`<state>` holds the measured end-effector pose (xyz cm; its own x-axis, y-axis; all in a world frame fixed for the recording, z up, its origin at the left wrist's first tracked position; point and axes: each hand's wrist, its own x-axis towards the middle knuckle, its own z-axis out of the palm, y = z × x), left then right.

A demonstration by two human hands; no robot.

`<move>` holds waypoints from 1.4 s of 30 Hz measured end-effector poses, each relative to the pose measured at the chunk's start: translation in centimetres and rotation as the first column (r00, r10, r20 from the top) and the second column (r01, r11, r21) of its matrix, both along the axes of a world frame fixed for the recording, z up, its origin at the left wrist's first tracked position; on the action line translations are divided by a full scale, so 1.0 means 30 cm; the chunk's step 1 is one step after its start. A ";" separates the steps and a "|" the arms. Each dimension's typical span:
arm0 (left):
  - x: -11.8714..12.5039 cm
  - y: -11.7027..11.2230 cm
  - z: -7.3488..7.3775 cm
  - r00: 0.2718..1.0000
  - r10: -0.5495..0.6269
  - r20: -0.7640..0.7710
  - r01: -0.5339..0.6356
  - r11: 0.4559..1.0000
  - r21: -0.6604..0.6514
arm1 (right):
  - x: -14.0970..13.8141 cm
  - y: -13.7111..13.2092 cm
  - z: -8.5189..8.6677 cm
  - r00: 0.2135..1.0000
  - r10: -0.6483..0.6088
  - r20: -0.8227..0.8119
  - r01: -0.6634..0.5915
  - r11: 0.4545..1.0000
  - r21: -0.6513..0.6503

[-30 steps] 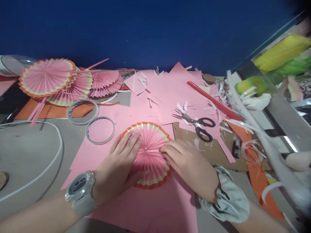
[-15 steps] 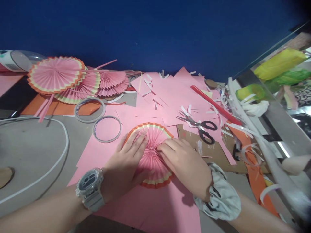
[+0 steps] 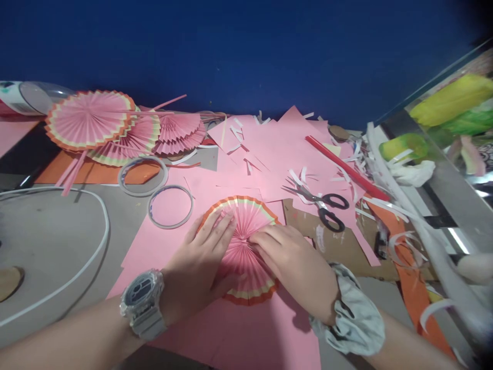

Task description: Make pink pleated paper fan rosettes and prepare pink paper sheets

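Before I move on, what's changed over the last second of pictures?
The right hand has moved leftward over the pleated paper fan, so its fingertips are now closer to the fan's centre. No clear grasp or release shows. The left hand stays laid on the fan's left side, and the scissors lie where they were.

White cable (image 3: 107,221) curves near a seemingly cardboard disc (image 3: 9,282).
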<state>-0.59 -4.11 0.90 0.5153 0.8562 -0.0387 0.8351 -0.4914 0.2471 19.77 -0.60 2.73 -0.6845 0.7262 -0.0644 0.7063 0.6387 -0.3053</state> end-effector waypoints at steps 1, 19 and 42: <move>0.000 0.000 0.000 1.000 0.002 -0.003 -0.002 1.000 0.001 | 0.003 -0.001 -0.004 1.000 -0.003 -0.018 0.003 1.000 -0.001; 0.001 -0.004 0.011 1.000 0.021 -0.006 -0.021 1.000 0.021 | 0.090 -0.025 -0.001 0.994 -0.098 0.057 0.099 0.995 -0.018; -0.006 -0.007 0.026 1.000 0.010 0.009 -0.011 0.997 0.081 | 0.209 -0.072 0.022 0.996 0.094 0.006 -0.085 0.866 0.493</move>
<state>-0.77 -4.31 1.67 0.5062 0.8617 0.0357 0.8384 -0.5014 0.2138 26.05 -2.76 3.38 -0.7458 0.5960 0.2976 0.6364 0.7695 0.0537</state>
